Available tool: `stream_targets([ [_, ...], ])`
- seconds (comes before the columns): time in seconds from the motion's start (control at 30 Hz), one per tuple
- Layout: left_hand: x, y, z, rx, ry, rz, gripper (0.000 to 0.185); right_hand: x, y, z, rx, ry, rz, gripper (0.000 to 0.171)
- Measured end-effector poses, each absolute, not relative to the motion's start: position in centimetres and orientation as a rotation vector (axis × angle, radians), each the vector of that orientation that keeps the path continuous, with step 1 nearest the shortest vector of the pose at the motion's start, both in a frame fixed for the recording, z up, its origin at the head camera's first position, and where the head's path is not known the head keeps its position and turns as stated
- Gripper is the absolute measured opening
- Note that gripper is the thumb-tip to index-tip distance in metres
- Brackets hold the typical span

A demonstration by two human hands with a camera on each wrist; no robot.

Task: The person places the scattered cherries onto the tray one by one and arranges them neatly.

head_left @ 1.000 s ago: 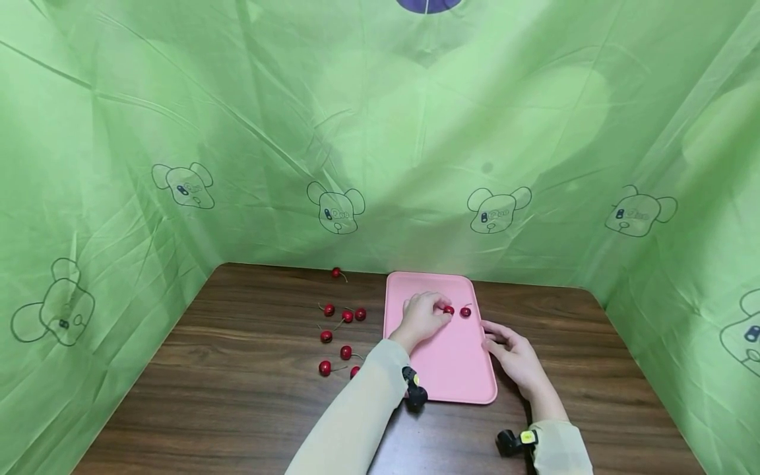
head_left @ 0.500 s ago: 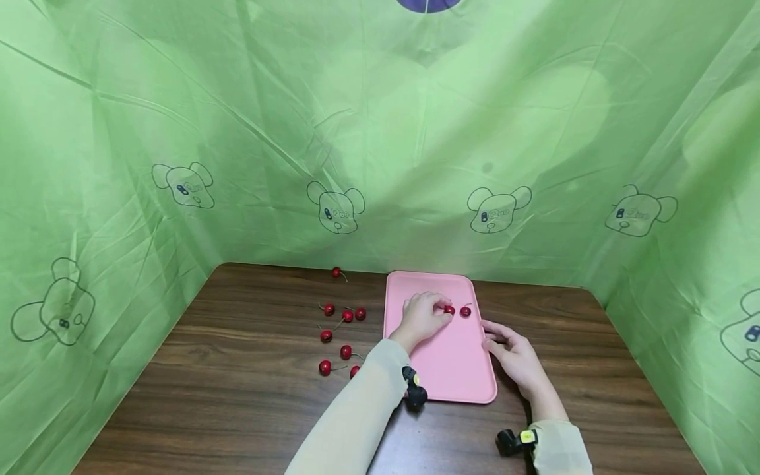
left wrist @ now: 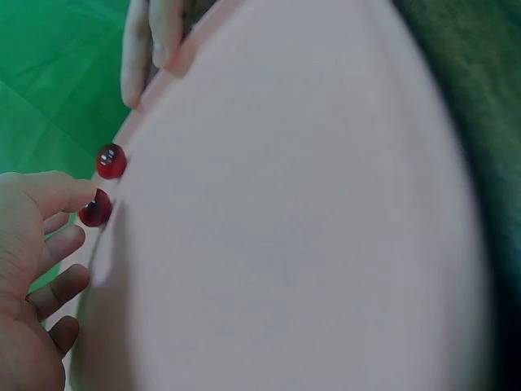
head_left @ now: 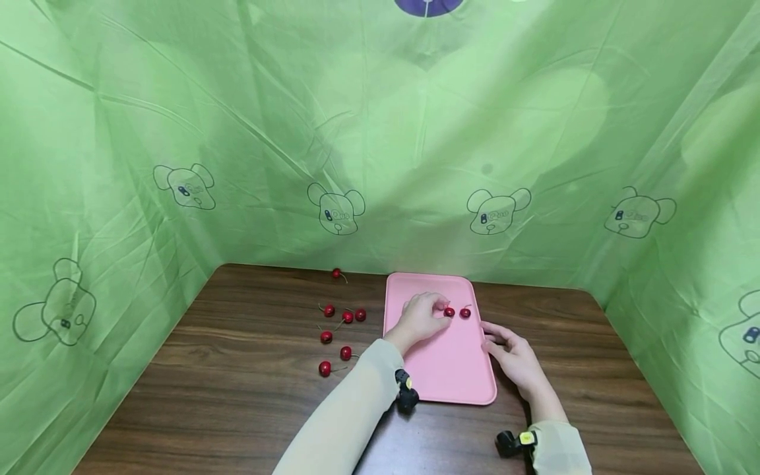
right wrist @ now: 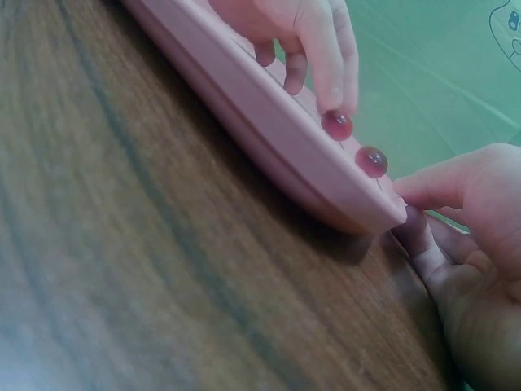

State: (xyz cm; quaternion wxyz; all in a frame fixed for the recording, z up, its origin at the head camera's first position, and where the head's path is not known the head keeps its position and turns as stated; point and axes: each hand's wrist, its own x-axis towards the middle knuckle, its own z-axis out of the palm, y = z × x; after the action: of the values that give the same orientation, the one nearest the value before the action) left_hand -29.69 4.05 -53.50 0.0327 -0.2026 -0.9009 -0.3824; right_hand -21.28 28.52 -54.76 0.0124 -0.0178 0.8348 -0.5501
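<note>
A pink tray lies on the table with two red cherries near its right edge. One cherry sits right at the fingertips of my left hand, which hovers low over the tray with its fingers apart. Just right of it is the other cherry, its thin stem pointing up. In the left wrist view, one fingertip of that hand overlaps the nearer cherry, while the remaining fingers are spread loosely. My right hand holds the tray's right rim; in the right wrist view its digits meet the rim from above and below.
Left of the tray, several cherries with stems lie scattered on the dark wooden table. A single cherry is near the back edge. Green cloth with printed bear heads hangs around the table.
The left fingers have loosened slightly from the cherry, which now shows more fully. The left forearm has shifted a little left. The right hand and tray stay put.
</note>
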Motion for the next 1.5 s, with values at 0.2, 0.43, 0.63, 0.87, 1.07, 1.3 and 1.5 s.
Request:
stream_targets([
  [0.2,-29.2,2.9,-52.5,-0.64,-2.732,-1.228,0.039,-21.5,28.6,-54.8,-0.045,2.61,-1.699,0.045],
  [0.43,-28.7,0.6,-50.3,-0.706,-2.704,-1.277,0.047,-21.4,28.7,-55.0,-0.021,2.62,-1.669,0.045],
  [0.63,-28.9,-2.2,-48.5,-0.728,-2.694,-1.289,0.048,-21.5,28.9,-55.2,-0.042,2.623,-1.682,0.045],
  [0.87,-29.1,-6.3,-47.5,-0.831,-2.714,-1.297,0.039,-21.6,28.7,-55.1,-0.037,2.623,-1.696,0.044],
  [1.07,-28.6,-9.8,-47.0,-0.775,-2.694,-1.336,0.038,-21.5,28.7,-55.2,-0.021,2.637,-1.671,0.044],
  [1.3,-27.8,-13.9,-47.3,-0.64,-2.65,-1.351,0.04,-21.4,28.6,-55.1,-0.021,2.646,-1.655,0.044],
  [1.5,-27.2,-16.7,-48.5,-0.516,-2.574,-1.366,0.037,-21.3,28.6,-55.0,-0.015,2.643,-1.658,0.044],
])
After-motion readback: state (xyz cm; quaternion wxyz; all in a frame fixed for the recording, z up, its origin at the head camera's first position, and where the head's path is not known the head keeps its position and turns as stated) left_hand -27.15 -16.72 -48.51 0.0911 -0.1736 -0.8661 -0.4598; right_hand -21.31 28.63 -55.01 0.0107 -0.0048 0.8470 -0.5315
